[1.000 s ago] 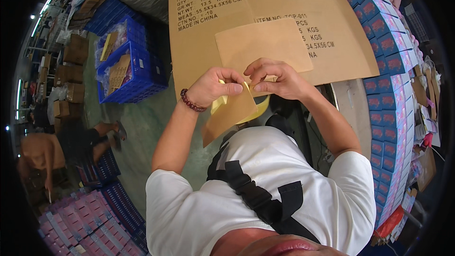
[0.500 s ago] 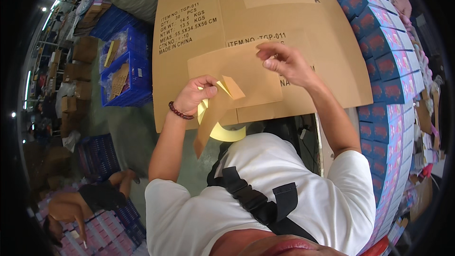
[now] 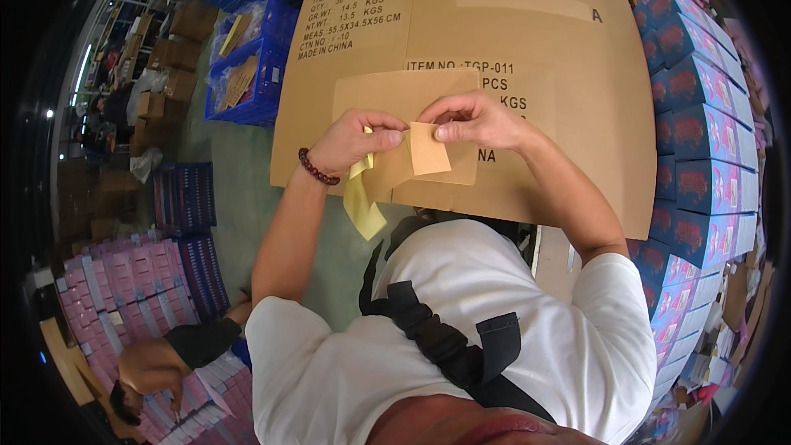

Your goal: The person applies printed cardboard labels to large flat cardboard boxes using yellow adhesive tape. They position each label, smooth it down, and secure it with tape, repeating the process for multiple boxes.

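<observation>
My left hand (image 3: 358, 142) is closed in a pinch on a yellow-backed paper strip (image 3: 362, 208), which hangs below my fingers. Between both hands is a small tan rectangular label (image 3: 429, 155). My right hand (image 3: 478, 122) pinches its upper right edge with thumb and forefinger, and my left fingertips meet its upper left side. Whether the label is still joined to the strip, I cannot tell. Beneath my hands, a plain tan rectangular sheet (image 3: 375, 89) lies on a large flat cardboard carton (image 3: 568, 58) with black printing.
Stacked blue boxes (image 3: 700, 124) line the right side. Blue crates (image 3: 265, 74) with bagged goods stand at the left. At lower left, another person (image 3: 156, 367) bends over stacks of pink packages (image 3: 136, 280). Brown cartons (image 3: 169, 86) are piled farther left.
My right hand has come down and left to grip the label beside my left hand. The yellow strip hangs straighter than before. The view has shifted, and the other person appears lower.
</observation>
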Motion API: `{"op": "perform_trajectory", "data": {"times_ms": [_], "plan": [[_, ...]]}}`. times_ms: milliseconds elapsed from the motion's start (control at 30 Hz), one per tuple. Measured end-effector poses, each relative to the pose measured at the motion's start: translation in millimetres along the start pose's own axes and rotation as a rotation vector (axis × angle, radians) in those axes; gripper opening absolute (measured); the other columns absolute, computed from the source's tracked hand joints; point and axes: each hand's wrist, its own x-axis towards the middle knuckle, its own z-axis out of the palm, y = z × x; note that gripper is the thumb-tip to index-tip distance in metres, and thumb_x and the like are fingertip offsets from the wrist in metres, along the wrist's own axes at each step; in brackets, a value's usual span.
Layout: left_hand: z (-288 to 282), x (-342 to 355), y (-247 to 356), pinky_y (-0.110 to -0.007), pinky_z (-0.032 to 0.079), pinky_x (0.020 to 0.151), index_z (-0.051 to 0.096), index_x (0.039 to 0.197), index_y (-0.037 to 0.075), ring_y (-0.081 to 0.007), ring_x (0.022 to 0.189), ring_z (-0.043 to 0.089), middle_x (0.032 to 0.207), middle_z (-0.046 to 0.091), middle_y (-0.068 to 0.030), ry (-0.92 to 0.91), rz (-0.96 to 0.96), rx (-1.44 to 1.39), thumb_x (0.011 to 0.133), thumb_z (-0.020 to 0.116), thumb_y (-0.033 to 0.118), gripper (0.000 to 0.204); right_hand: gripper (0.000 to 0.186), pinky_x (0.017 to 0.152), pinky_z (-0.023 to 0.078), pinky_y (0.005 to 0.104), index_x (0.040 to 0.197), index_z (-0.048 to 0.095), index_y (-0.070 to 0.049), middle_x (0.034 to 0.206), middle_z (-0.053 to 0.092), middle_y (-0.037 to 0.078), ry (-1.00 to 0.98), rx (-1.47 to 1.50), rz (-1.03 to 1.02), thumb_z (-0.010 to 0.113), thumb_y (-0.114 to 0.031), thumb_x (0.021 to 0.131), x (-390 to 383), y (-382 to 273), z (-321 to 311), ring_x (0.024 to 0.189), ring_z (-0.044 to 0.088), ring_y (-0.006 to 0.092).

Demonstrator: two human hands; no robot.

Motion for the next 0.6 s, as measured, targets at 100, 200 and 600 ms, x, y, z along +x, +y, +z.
{"op": "perform_trajectory", "data": {"times_ms": [100,200,600], "plan": [[-1,-1,5,-0.023,0.048,0.075,0.064,0.100,-0.002,-0.0090,0.082,0.058,0.089,0.064,-0.0037,-0.010,-0.012,0.055,0.083,0.067,0.014,0.023,0.020,0.084,0.045,0.0286,0.100,0.063,-0.003,0.109,0.060,0.007,-0.013,0.036,-0.036,0.067,-0.014,0.084,4,-1,0,0.094,0.056,0.0142],[-4,-3,6,-0.022,0.046,0.074,0.065,0.097,-0.001,-0.0077,0.080,0.056,0.087,0.064,-0.0024,0.002,-0.023,0.097,0.083,0.067,0.016,0.023,0.012,0.084,0.045,0.0294,0.093,0.063,-0.003,0.107,0.060,0.008,-0.001,0.024,-0.131,0.066,-0.011,0.083,7,-3,3,0.096,0.056,0.0145],[-27,2,-6,-0.021,0.047,0.070,0.065,0.096,-0.002,-0.0069,0.075,0.057,0.086,0.064,-0.0021,-0.023,-0.063,-0.099,0.085,0.065,0.017,0.022,0.008,0.084,0.045,0.0308,0.088,0.055,-0.004,0.100,0.060,0.009,0.241,0.001,-0.289,0.062,-0.008,0.086,10,-7,19,0.096,0.055,0.0158]]}}
